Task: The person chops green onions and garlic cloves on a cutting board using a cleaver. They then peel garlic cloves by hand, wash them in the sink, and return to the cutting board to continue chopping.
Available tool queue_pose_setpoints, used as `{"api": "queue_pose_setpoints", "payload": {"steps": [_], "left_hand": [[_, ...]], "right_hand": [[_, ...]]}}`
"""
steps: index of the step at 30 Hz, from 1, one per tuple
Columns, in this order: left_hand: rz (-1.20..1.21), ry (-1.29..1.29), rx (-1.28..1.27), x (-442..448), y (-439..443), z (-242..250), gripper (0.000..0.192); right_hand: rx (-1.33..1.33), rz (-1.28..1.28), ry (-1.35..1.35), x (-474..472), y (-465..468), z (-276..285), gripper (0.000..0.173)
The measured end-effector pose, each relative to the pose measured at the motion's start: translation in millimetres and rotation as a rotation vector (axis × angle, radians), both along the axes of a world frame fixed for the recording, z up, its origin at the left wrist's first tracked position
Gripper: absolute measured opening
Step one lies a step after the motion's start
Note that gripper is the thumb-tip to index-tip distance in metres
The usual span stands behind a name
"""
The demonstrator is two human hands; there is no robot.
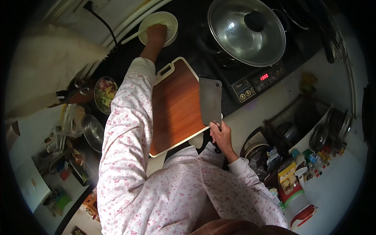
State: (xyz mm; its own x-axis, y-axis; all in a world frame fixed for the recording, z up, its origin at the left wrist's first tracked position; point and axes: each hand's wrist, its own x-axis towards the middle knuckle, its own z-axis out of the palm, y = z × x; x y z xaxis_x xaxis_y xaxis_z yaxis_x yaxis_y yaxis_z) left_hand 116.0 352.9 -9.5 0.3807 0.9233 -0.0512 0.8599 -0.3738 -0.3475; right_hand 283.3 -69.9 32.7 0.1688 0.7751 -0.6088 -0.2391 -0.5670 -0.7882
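My left hand [157,34] reaches down into a pale bowl [175,25] at the top; its fingers are hidden, so what they hold does not show. Something long and pale [132,37] sticks out over that bowl's left rim. In my right hand [222,136] is a broad metal cleaver [211,100], its blade raised at the right edge of a brown cutting board [176,105] with a cream rim and a handle slot. The board's surface bears a band of sunlight and a shadow.
A wok with a domed lid [246,32] stands on the cooktop beside a lit control panel [264,77]. At the left are a bowl of meat and cut vegetables [107,94], a metal bowl [93,132] and scissors [83,87]. Pots and lids [258,151] fill a lower area at right.
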Motion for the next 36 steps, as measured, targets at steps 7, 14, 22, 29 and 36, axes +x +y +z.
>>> {"api": "queue_pose_setpoints", "payload": {"steps": [7, 14, 22, 29, 36], "left_hand": [[0.065, -0.064, 0.012, -3, 1, -5, 0.016], [0.104, -0.178, -0.016, -4, 4, -9, 0.016], [0.089, -0.2, -0.038, -10, 4, -13, 0.015], [0.151, -0.269, -0.02, -8, 3, -15, 0.018], [0.176, -0.448, 0.059, -17, -3, -8, 0.019]], "right_hand": [[-0.022, 0.0, 0.008, 2, 2, 4, 0.015], [-0.018, -0.004, 0.038, 3, 1, 3, 0.015], [-0.009, -0.005, 0.035, 5, -2, 2, 0.015], [0.002, -0.013, 0.034, 8, 0, 7, 0.015], [0.013, -0.018, 0.009, 12, -1, 10, 0.014]]}}
